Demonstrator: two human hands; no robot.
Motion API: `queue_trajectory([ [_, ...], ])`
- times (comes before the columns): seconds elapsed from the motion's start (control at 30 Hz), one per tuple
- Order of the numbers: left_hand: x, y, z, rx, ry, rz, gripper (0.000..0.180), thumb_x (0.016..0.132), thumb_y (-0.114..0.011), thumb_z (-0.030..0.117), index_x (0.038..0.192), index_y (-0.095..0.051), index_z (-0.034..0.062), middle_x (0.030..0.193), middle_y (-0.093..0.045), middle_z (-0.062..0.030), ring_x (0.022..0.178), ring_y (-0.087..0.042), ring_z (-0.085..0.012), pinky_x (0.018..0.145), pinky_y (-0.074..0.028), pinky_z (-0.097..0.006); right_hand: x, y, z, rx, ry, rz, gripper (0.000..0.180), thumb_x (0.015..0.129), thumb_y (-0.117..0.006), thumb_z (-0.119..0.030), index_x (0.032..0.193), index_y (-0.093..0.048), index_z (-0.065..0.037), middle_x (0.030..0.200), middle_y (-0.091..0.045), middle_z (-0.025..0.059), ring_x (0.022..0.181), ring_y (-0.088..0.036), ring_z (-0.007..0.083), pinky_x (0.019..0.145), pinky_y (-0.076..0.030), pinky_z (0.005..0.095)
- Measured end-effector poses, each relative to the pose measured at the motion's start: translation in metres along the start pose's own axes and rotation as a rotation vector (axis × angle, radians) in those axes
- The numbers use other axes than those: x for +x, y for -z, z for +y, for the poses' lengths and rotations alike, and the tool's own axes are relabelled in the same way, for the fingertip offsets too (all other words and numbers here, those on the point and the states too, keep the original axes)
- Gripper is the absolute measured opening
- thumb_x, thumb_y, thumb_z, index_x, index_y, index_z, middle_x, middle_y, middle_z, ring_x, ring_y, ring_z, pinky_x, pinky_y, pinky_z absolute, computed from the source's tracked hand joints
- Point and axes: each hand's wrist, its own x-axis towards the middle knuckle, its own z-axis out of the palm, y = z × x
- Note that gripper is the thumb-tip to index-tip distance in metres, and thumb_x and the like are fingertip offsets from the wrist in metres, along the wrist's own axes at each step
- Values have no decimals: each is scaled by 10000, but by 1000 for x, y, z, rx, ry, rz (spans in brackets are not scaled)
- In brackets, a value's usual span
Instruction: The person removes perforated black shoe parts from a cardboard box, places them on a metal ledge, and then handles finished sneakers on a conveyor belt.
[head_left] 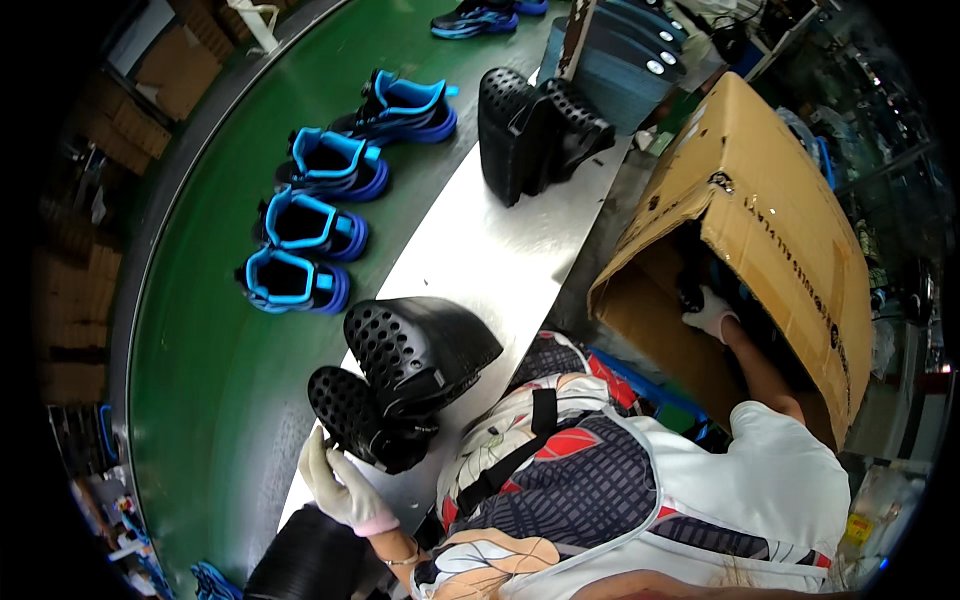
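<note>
My left hand (340, 485), in a white glove, is beside a pair of black plastic shoe forms (400, 350) dotted with round holes. Its fingers are spread and rest near the lower form's edge; whether they touch it is hard to tell. My right hand (712, 313), also gloved, reaches into an open cardboard box (790, 240) on the right. Its fingers curl at a dark piece (690, 288) inside, too shadowed to name. Farther up the pale metal ledge (490, 260), another pair of black shoe forms (515, 135) stands upright.
Left of the ledge is a green conveyor belt (210, 370). Several black-and-blue shoes (300, 275) line up along it, with more at its far end. A stack of dark blue-grey panels (610, 65) stands beyond the ledge. A black rounded object (305, 560) sits by my left forearm.
</note>
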Motion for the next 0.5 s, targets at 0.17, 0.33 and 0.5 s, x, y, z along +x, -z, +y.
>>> queue_trajectory([
  [0.17, 5, -3, 9, -177, 89, 93, 337, 950, -436, -6, 1259, -566, -40, 1159, -572, -120, 986, -585, -195, 872, -486, -311, -84, 68, -111, 381, 150, -336, 531, 770, -727, -335, 1155, -565, -7, 1024, -658, 162, 859, -660, 210, 747, -528, 326],
  [0.33, 19, 11, 31, -261, -75, 106, 336, 1009, -393, 53, 1297, -528, -54, 1252, -537, -123, 1036, -574, -182, 917, -476, -307, -128, 89, -207, 677, 673, -824, 923, 739, -815, -456, 1383, -410, 68, 1183, -602, 92, 1044, -567, 121, 891, -475, 292],
  [0.5, 54, 10, 92, -652, 3, -293, 456, 989, -427, 231, 1315, -505, -77, 1183, -583, -169, 908, -586, -149, 747, -464, -251, -135, 46, -333, 937, 1194, -1238, 902, 759, -791, -469, 1355, -431, 104, 1245, -598, 158, 1126, -570, 198, 963, -455, 335],
])
